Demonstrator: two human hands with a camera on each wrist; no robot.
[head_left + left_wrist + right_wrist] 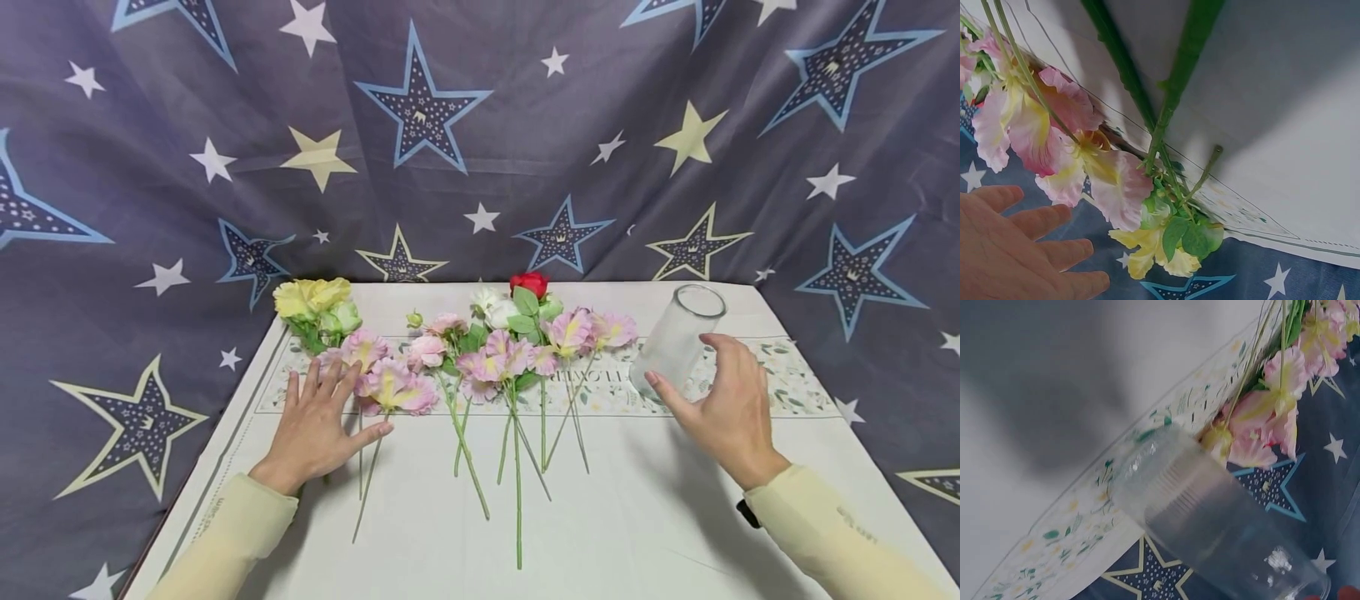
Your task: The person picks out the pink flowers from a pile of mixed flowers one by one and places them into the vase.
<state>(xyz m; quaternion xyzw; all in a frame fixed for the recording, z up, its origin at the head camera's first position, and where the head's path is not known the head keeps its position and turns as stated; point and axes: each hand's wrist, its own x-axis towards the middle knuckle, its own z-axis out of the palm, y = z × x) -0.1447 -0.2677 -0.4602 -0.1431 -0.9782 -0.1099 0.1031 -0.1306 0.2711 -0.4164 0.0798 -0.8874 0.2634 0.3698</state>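
My left hand [315,425] is spread flat above the pink-and-yellow flowers [397,387] at the left, its fingers straight and holding nothing. Beyond its fingertips is a yellow flower [311,296] with a pale green bloom beside it; the left wrist view shows the yellow petals [1160,247] below the green stems [1172,94]. A clear glass vase [675,342] stands upright at the right. My right hand [731,412] is beside it with thumb and fingers wide apart, and their tips overlap the glass in the head view. Ridges show on the vase [1191,500] in the right wrist view.
Several more flowers lie mid-table, among them a red rose [529,285], white blooms [498,312] and pink ones [427,350], stems toward me. A printed floral band [795,379] crosses the white tabletop [600,533]. A star-patterned cloth [480,183] hangs behind.
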